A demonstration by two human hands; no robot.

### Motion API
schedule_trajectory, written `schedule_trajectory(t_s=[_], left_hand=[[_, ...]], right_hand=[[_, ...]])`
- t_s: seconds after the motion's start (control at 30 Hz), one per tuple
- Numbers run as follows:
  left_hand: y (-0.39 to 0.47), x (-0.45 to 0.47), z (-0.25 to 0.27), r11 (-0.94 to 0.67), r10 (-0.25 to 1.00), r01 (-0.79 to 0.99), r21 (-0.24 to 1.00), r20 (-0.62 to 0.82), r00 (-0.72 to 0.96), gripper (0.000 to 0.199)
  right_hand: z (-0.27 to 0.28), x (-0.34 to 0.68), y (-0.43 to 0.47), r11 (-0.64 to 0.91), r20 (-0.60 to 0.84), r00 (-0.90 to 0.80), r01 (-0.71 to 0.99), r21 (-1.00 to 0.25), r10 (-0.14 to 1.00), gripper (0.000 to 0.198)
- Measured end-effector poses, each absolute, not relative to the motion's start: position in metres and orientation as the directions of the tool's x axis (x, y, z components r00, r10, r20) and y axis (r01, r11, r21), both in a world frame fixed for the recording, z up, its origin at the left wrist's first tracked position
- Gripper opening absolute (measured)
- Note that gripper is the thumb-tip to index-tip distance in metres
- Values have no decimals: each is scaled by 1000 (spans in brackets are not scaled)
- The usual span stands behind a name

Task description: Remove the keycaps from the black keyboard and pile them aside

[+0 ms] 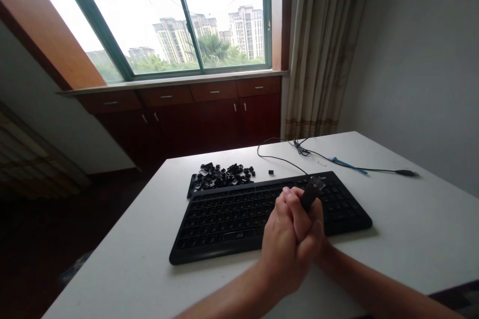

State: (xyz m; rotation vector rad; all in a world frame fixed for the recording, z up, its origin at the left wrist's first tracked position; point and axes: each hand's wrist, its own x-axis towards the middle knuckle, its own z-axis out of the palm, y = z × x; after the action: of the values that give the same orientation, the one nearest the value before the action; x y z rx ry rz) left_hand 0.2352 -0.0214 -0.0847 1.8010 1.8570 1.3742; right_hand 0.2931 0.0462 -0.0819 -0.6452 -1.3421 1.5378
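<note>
Black plastic shows at the top of the clasp: a stick (310, 196) with a paler tip juts up from the left hand (280, 244) and right hand (318, 219), which are folded together around it; how the fingers share the hold is hidden. Just past the grip, the keyboard (220, 217) reaches out to both sides, with bare sockets left of the hands. Beyond, to the grip's left, loose keys (224, 177) lie heaped; one single key (271, 172) sits nearer. Farther off, right of the grip, a cable (325, 155) passes a blue tool (350, 165) on the white table (396, 219).
</note>
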Motion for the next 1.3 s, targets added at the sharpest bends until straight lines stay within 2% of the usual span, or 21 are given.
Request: schedule_trajectory(t_s=[0.3,0.4,0.47,0.57,0.63,0.7,0.8,0.97,1.07,1.17,1.3], left_hand=[[-24,232,-81,-202,893,594,779,396,-216,65],[-24,219,-76,-262,914,568,781,390,-114,70],[-24,204,-74,-298,921,601,742,388,-23,81],[-23,181,-72,-326,915,744,583,393,94,94],[-23,169,-71,-334,909,821,463,389,150,85],[-22,163,-70,-330,910,850,410,378,171,65],[-22,161,-69,-334,909,846,416,381,171,40],[-19,159,-69,-423,870,785,453,445,212,27],[-15,145,-69,-332,863,804,493,503,48,20],[-11,121,-69,-145,833,893,426,539,-122,15],[-9,96,-73,12,818,936,351,535,-211,14]], right_hand=[[-89,287,46,33,211,-373,-430,-902,904,52],[-87,286,50,27,211,-377,-440,-898,902,51],[-83,286,54,-39,187,-408,-485,-873,893,52],[-76,288,60,-140,153,-442,-562,-815,884,52],[-71,290,64,-159,150,-437,-593,-789,887,50],[-68,292,66,-155,161,-431,-610,-777,888,48],[-67,295,68,-135,173,-409,-623,-771,896,44],[-64,297,70,-81,143,-307,-613,-786,941,44],[-63,295,72,-98,102,-301,-583,-806,948,43],[-64,292,72,-176,63,-393,-542,-822,917,43],[-69,289,68,-187,63,-470,-466,-865,881,45]])
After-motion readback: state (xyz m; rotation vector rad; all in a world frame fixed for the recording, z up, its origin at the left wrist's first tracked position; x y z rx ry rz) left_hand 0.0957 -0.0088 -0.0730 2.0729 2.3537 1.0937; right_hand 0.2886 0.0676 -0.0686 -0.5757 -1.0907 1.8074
